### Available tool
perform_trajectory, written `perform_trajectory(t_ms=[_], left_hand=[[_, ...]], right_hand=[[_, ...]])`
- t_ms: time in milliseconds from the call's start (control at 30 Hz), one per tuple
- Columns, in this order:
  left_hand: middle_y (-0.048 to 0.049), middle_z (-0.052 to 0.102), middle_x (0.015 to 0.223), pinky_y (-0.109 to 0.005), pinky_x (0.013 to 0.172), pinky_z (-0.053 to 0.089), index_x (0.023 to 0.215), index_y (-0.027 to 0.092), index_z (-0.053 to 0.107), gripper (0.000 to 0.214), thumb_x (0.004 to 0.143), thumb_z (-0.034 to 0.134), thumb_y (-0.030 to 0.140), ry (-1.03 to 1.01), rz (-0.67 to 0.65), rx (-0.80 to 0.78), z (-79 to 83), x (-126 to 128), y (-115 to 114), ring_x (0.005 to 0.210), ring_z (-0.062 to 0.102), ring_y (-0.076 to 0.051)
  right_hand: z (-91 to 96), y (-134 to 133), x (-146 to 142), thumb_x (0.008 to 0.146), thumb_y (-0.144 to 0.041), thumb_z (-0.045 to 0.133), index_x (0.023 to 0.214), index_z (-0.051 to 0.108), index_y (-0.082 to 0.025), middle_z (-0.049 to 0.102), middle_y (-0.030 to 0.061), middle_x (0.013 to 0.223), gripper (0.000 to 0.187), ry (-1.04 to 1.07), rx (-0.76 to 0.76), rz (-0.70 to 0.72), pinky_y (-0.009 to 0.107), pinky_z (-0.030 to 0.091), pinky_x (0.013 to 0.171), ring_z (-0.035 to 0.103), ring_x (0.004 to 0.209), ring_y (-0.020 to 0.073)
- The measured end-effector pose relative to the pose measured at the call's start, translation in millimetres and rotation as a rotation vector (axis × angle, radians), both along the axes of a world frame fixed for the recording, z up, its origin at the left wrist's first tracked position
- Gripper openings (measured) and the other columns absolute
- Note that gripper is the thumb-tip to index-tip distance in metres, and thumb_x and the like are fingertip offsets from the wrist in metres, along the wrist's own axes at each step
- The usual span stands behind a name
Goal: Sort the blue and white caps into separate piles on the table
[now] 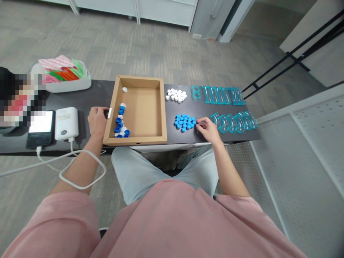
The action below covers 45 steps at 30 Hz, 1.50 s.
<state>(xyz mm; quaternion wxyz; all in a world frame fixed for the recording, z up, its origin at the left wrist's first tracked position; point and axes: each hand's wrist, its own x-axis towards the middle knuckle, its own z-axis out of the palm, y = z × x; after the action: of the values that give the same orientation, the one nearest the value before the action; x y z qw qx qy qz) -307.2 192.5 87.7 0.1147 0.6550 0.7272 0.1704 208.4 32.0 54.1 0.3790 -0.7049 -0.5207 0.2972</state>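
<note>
My left hand is at the outer left wall of a shallow cardboard box, its fingers curled against that side by a small white label. Inside the box, along its left, lies a row of blue and white hexagonal caps, with one white cap apart near the far corner. To the right of the box, my right hand has thumb and fingertips pinched at the right edge of a cluster of blue hexagonal caps, on an outermost cap mostly covered by the fingers. White hexagonal caps lie beyond this cluster.
Clear teal-edged plastic parts and curved ones lie in rows at the right. On the left are a white power bank, a phone, a looping cable and a white basket of colourful strips.
</note>
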Motion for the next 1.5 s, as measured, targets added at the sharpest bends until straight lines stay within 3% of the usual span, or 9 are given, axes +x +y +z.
perform_trajectory(t_ms=[233, 400, 600, 700, 833, 933, 1100, 1367, 1500], left_hand=[[-0.0155, 0.066, 0.134, -0.048, 0.127, 0.050, 0.127, 0.018, 0.073, 0.023, 0.106, 0.063, 0.019, -0.041, 0.008, 0.020, -0.6, 1, 1, 0.137, 0.059, -0.035], [-0.0210, 0.066, 0.150, -0.051, 0.128, 0.049, 0.138, 0.012, 0.074, 0.032, 0.109, 0.062, 0.019, -0.031, -0.016, 0.003, -4.4, -1, 3, 0.141, 0.060, -0.036], [-0.0240, 0.070, 0.154, -0.054, 0.128, 0.051, 0.136, 0.019, 0.077, 0.036, 0.104, 0.061, 0.016, -0.023, -0.002, 0.047, -11.2, -2, 6, 0.145, 0.064, -0.042], [-0.0247, 0.070, 0.153, -0.056, 0.129, 0.052, 0.134, 0.020, 0.078, 0.037, 0.102, 0.061, 0.015, -0.019, 0.001, 0.049, -11.3, 0, 5, 0.147, 0.066, -0.044], [-0.0243, 0.070, 0.154, -0.056, 0.128, 0.052, 0.135, 0.021, 0.078, 0.036, 0.103, 0.061, 0.016, -0.023, -0.003, 0.052, -12.6, 0, 5, 0.148, 0.067, -0.044], [-0.0239, 0.071, 0.154, -0.057, 0.129, 0.051, 0.135, 0.021, 0.078, 0.036, 0.105, 0.060, 0.016, -0.024, -0.010, 0.053, -15.4, -1, 5, 0.148, 0.067, -0.044], [-0.0189, 0.073, 0.153, -0.052, 0.129, 0.052, 0.135, 0.025, 0.077, 0.036, 0.104, 0.062, 0.015, -0.049, 0.000, 0.065, -17.7, -1, 5, 0.147, 0.067, -0.040], [-0.0187, 0.072, 0.155, -0.050, 0.128, 0.051, 0.138, 0.024, 0.077, 0.038, 0.106, 0.058, 0.018, -0.037, 0.009, 0.042, -15.8, 1, 2, 0.148, 0.066, -0.039], [-0.0185, 0.071, 0.155, -0.051, 0.127, 0.052, 0.139, 0.025, 0.076, 0.037, 0.106, 0.059, 0.019, -0.041, 0.000, 0.032, -16.3, 0, 2, 0.149, 0.065, -0.040]], right_hand=[[4.3, -2, -3, 0.091, -0.059, 0.079, 0.109, 0.066, -0.031, 0.087, 0.0122, 0.120, 0.035, -0.018, 0.078, -0.080, 0.053, 0.071, 0.100, 0.086, 0.112, 0.0353], [40.9, 16, -47, 0.101, -0.046, 0.075, 0.114, 0.073, -0.030, 0.084, 0.0100, 0.116, 0.021, -0.144, 0.238, 0.003, 0.047, 0.068, 0.094, 0.079, 0.106, 0.0313], [75.2, 76, -174, 0.111, -0.026, 0.075, 0.123, 0.083, -0.025, 0.081, 0.0084, 0.119, 0.015, -0.179, 0.228, 0.795, 0.041, 0.062, 0.102, 0.077, 0.103, 0.0250], [65.9, 113, -234, 0.104, -0.012, 0.078, 0.129, 0.086, -0.024, 0.079, 0.0081, 0.128, 0.029, -0.178, 0.158, 1.120, 0.039, 0.061, 0.107, 0.077, 0.114, 0.0245], [43.0, 145, -278, 0.097, -0.003, 0.078, 0.132, 0.089, -0.024, 0.073, 0.0068, 0.131, 0.042, -0.142, 0.133, 1.333, 0.035, 0.062, 0.109, 0.074, 0.120, 0.0233], [35.1, 154, -284, 0.098, -0.008, 0.080, 0.121, 0.089, -0.023, 0.070, 0.0064, 0.128, 0.029, -0.209, 0.138, 1.324, 0.036, 0.059, 0.111, 0.071, 0.120, 0.0247], [46.8, 152, -274, 0.108, -0.018, 0.073, 0.132, 0.084, -0.025, 0.068, 0.0077, 0.138, 0.027, -0.375, 0.177, 1.075, 0.036, 0.053, 0.101, 0.067, 0.111, 0.0253], [55.3, 145, -292, 0.118, -0.023, 0.071, 0.140, 0.088, -0.033, 0.073, 0.0073, 0.138, 0.030, -0.541, 0.286, 1.440, 0.037, 0.048, 0.092, 0.069, 0.106, 0.0236], [52.5, 155, -292, 0.116, -0.021, 0.073, 0.131, 0.090, -0.030, 0.077, 0.0101, 0.136, 0.024, -0.670, 0.259, 1.337, 0.041, 0.047, 0.096, 0.071, 0.109, 0.0272]])
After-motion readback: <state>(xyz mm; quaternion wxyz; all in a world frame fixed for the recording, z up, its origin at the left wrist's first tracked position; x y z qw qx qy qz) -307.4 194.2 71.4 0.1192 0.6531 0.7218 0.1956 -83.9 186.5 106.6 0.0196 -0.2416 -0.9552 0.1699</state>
